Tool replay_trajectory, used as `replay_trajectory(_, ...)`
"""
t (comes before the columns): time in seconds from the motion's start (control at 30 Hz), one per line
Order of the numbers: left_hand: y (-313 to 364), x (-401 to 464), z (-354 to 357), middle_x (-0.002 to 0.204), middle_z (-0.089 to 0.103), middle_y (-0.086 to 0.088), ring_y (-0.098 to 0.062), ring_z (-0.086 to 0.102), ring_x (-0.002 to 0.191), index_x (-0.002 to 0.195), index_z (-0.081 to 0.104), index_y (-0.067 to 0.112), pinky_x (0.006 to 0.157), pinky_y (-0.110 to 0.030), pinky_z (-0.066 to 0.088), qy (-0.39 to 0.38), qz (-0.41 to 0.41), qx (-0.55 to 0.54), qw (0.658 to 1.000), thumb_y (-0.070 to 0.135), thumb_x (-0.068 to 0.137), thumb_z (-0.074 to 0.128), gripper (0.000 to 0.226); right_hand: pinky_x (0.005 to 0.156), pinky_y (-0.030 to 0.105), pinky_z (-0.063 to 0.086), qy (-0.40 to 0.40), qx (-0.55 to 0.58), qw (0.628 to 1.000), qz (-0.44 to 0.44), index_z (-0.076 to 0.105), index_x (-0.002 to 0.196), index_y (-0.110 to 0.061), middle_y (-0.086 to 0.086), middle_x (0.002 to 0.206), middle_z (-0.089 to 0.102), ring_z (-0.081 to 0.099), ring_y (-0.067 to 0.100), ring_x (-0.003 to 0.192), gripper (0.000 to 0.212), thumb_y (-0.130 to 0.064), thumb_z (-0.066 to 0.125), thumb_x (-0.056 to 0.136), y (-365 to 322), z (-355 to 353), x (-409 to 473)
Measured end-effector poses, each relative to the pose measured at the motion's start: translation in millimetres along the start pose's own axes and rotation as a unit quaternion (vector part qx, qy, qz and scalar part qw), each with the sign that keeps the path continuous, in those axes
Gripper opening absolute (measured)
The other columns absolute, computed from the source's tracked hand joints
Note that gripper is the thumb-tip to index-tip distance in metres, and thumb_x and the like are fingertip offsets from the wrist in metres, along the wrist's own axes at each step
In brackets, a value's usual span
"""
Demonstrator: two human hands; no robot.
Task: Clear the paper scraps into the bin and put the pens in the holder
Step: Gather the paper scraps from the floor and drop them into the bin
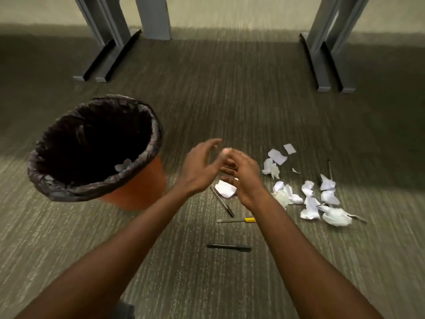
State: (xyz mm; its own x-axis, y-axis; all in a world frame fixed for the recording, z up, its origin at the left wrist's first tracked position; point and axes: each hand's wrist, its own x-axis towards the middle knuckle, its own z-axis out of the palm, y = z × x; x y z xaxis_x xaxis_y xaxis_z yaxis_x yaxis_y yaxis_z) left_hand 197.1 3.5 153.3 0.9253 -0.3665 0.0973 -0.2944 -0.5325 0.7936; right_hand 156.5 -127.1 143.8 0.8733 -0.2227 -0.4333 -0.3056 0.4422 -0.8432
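a: nearest the lens, at lower centre, lies a black pen [229, 247] on the carpet [299, 261]. above it sits a clear pen with a yellow cap [236, 220], then a third pen [222, 202] running up under a paper scrap [225, 189].

b: and the hands?

a: both hover at mid-frame. the left hand [199, 168] is spread, fingers curled loosely, gripping nothing. the right hand [242, 178] has fingers bunched near a small pale bit at the tips; too blurred to say whether it pinches that.

b: where's the rest?

a: a heap of crumpled scraps [308, 194] at centre right, with another pen [329, 168] just beyond. the orange bin [138, 192] with its black liner stands at centre left, one scrap [123, 166] resting on the liner's near edge. grey desk legs [110, 42] cross the top. no holder in view.

b: so which step?

a: paper clearing, i'd judge, barely begun. next calls for gathering a handful at right and carrying it left over the rim.
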Motion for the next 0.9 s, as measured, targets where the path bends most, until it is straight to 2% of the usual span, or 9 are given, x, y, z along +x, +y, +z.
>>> replay_trajectory(0.1, -29.1, 8.1, 63.3, 0.133, 0.062, -0.010, -0.026, 0.054, 0.126, 0.137, 0.058, 0.015, 0.106, -0.035, 0.040, -0.104, 0.009, 0.122, 0.987, 0.064, 0.091, 0.041, 0.069, 0.074, 0.033, 0.055, 0.154, -0.215, 0.963, -0.046, 0.071, 0.099, -0.024, 0.002, 0.098, 0.077, 0.072, 0.019, 0.090, 0.010, -0.028, 0.070, 0.090, 30.5, -61.6, 12.1)
replay_trajectory(0.2, -61.5, 11.6, 109.9, 0.125, 0.062, -0.012, -0.033, 0.056, 0.120, 0.128, 0.060, 0.015, 0.099, -0.042, 0.046, -0.164, 0.004, 0.213, 0.963, 0.064, 0.091, 0.035, 0.066, 0.095, 0.040, 0.051, 0.253, -0.448, 0.856, -0.056, 0.067, 0.122, -0.027, 0.006, 0.122, 0.069, 0.061, 0.029, 0.117, 0.040, -0.031, 0.072, 0.083, 58.2, -115.6, 15.2)
replay_trajectory(0.3, -78.9, 12.3, 136.0, 0.147, 0.046, -0.014, -0.035, 0.043, 0.137, 0.142, 0.048, 0.022, 0.105, -0.049, 0.044, -0.201, -0.011, 0.267, 0.943, 0.053, 0.092, 0.050, 0.058, 0.108, 0.047, 0.038, 0.232, -0.612, 0.752, -0.077, 0.044, 0.149, -0.029, 0.011, 0.152, 0.042, 0.036, 0.036, 0.140, 0.072, -0.033, 0.070, 0.082, 80.7, -146.2, 11.5)
replay_trajectory(0.4, -89.8, 15.5, 151.2, 0.163, 0.024, -0.013, -0.033, 0.025, 0.149, 0.154, 0.031, 0.028, 0.112, -0.054, 0.036, -0.224, -0.038, 0.311, 0.923, 0.043, 0.095, 0.059, 0.067, 0.113, 0.051, 0.034, 0.164, -0.692, 0.699, -0.075, 0.026, 0.157, -0.035, 0.011, 0.166, 0.019, 0.017, 0.036, 0.152, 0.081, -0.029, 0.066, 0.087, 96.0, -159.5, 12.2)
replay_trajectory(0.47, -97.8, 18.2, 157.7, 0.165, 0.022, -0.011, -0.034, 0.026, 0.148, 0.156, 0.027, 0.032, 0.113, -0.054, 0.036, -0.238, -0.057, 0.321, 0.915, 0.040, 0.095, 0.059, 0.070, 0.114, 0.052, 0.033, 0.128, -0.716, 0.683, -0.068, 0.020, 0.158, -0.038, 0.010, 0.169, 0.012, 0.010, 0.035, 0.155, 0.082, -0.025, 0.063, 0.089, 102.9, -164.3, 14.7)
replay_trajectory(0.57, -106.0, 18.3, 166.1, 0.158, 0.034, -0.008, -0.034, 0.043, 0.136, 0.153, 0.034, 0.035, 0.108, -0.050, 0.041, -0.235, -0.071, 0.322, 0.914, 0.030, 0.093, 0.061, 0.066, 0.112, 0.050, 0.036, 0.091, -0.741, 0.663, -0.063, 0.019, 0.158, -0.039, 0.012, 0.167, 0.018, 0.020, 0.035, 0.151, 0.084, -0.022, 0.063, 0.088, 108.5, -170.9, 19.2)
replay_trajectory(0.73, -112.1, 14.8, 175.7, 0.133, 0.052, -0.010, -0.033, 0.055, 0.116, 0.122, 0.058, 0.020, 0.093, -0.047, 0.049, -0.166, -0.051, 0.291, 0.941, 0.018, 0.089, 0.065, 0.033, 0.096, 0.044, 0.046, 0.113, -0.749, 0.649, -0.076, 0.045, 0.142, -0.030, 0.012, 0.150, 0.039, 0.046, 0.032, 0.129, 0.060, -0.025, 0.069, 0.086, 111.9, -182.3, 23.9)
replay_trajectory(0.8, -109.7, 16.4, 175.3, 0.122, 0.058, -0.009, -0.032, 0.057, 0.111, 0.112, 0.062, 0.017, 0.091, -0.045, 0.049, -0.153, -0.047, 0.274, 0.948, 0.020, 0.088, 0.069, 0.025, 0.092, 0.042, 0.047, 0.119, -0.738, 0.659, -0.082, 0.054, 0.129, -0.026, 0.011, 0.140, 0.045, 0.052, 0.033, 0.120, 0.047, -0.027, 0.070, 0.085, 111.8, -188.8, 25.9)
replay_trajectory(0.9, -102.2, 26.4, 173.4, 0.110, 0.065, -0.011, -0.032, 0.060, 0.102, 0.106, 0.064, 0.015, 0.084, -0.041, 0.049, -0.106, -0.044, 0.242, 0.964, 0.025, 0.088, 0.071, 0.022, 0.090, 0.044, 0.051, 0.119, -0.709, 0.691, -0.077, 0.053, 0.126, -0.022, 0.010, 0.133, 0.052, 0.058, 0.033, 0.110, 0.048, -0.032, 0.072, 0.083, 111.2, -196.5, 28.9)
